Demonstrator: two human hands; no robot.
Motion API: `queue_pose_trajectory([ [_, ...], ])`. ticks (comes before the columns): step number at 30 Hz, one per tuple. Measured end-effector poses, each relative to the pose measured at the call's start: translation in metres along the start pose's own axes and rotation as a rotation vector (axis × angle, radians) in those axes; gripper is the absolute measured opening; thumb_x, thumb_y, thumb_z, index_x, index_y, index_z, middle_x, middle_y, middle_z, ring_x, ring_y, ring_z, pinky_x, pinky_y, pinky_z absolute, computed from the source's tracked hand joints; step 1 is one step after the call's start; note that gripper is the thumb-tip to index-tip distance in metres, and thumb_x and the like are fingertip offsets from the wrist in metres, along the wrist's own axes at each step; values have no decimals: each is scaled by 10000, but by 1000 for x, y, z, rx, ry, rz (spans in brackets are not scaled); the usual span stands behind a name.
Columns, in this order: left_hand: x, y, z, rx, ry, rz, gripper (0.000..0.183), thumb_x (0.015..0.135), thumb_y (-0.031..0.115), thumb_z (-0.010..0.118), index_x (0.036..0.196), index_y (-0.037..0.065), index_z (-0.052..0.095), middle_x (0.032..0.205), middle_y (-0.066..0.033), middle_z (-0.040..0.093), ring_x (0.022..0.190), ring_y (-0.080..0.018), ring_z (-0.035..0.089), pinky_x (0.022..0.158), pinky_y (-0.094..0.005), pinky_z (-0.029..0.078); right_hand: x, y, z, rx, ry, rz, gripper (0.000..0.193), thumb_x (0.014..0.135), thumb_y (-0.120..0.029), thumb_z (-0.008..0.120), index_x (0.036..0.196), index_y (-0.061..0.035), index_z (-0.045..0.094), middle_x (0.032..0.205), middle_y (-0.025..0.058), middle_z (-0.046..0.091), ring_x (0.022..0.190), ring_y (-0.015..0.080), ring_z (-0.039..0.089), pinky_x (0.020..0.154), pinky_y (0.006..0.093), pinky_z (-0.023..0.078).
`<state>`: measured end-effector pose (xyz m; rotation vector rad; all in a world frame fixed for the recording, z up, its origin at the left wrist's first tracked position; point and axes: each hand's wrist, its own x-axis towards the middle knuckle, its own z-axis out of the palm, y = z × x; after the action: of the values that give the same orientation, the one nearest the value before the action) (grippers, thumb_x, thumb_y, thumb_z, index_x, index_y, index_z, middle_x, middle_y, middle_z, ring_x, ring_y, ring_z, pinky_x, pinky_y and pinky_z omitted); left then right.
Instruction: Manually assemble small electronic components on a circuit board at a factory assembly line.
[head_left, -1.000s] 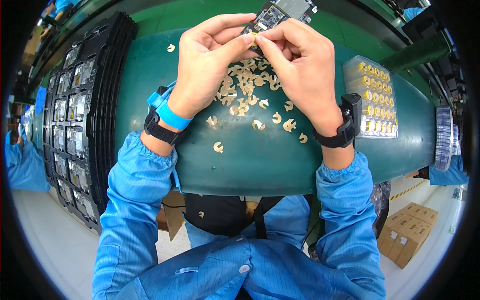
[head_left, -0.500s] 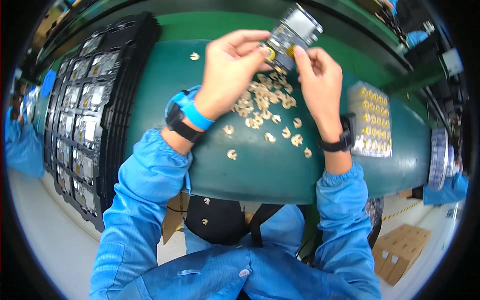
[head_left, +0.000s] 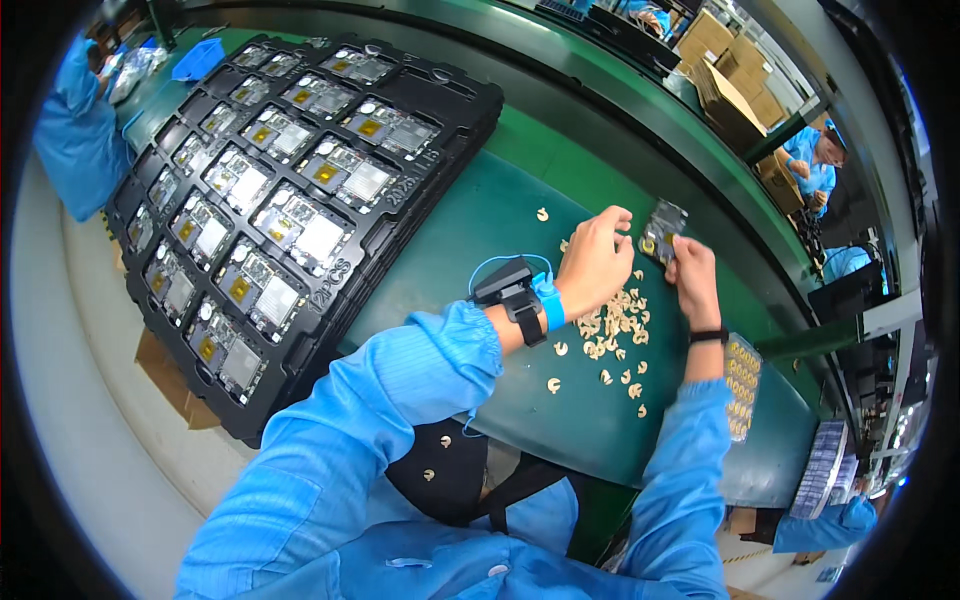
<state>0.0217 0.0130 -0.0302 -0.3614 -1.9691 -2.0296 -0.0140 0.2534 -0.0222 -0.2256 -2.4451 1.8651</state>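
My right hand pinches the lower right edge of a small dark circuit board, held up above the bench. A yellow ring-shaped part shows at the board's lower left. Just left of the board, my left hand is apart from it, its fingers loosely bent with nothing visible in them. Below both hands lies a loose pile of small pale C-shaped pieces, with several more scattered around it on the green mat.
Stacked black trays holding several circuit boards stand at the left. A clear sheet of yellow round parts lies beside my right wrist. A dark rail runs behind the bench. Other people in blue are at the sides.
My left hand has let go of the circuit board, which stays in my right hand. The view has swung left, bringing more of the black trays into sight.
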Motion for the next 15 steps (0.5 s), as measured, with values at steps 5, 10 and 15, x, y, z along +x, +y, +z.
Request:
queue_pose_trajectory([
  [5, 13, -22, -9, 32, 55, 52, 270, 883, -8, 578, 1132, -57, 671, 1074, -198, 748, 917, -238, 738, 823, -352, 591, 43, 24, -8, -365, 373, -285, 234, 958, -95, 610, 1122, 24, 727, 892, 128, 740, 688, 197, 713, 644, 331, 573],
  [10, 21, -29, -16, -48, -8, 39, 241, 924, -76, 531, 1134, -84, 649, 1090, -181, 725, 947, -219, 723, 820, -312, 585, -103, -46, -25, -547, 381, -367, 175, 904, -70, 647, 1030, -11, 753, 879, 152, 767, 802, 250, 758, 748, 359, 590],
  [15, 18, -34, -8, -31, -105, 39, 247, 935, -82, 513, 1140, -81, 652, 1080, -168, 734, 971, -208, 730, 791, -292, 585, -165, -24, -150, -956, 505, -149, 200, 871, -109, 702, 1040, -19, 761, 940, 197, 750, 914, 327, 739, 840, 419, 575],
])
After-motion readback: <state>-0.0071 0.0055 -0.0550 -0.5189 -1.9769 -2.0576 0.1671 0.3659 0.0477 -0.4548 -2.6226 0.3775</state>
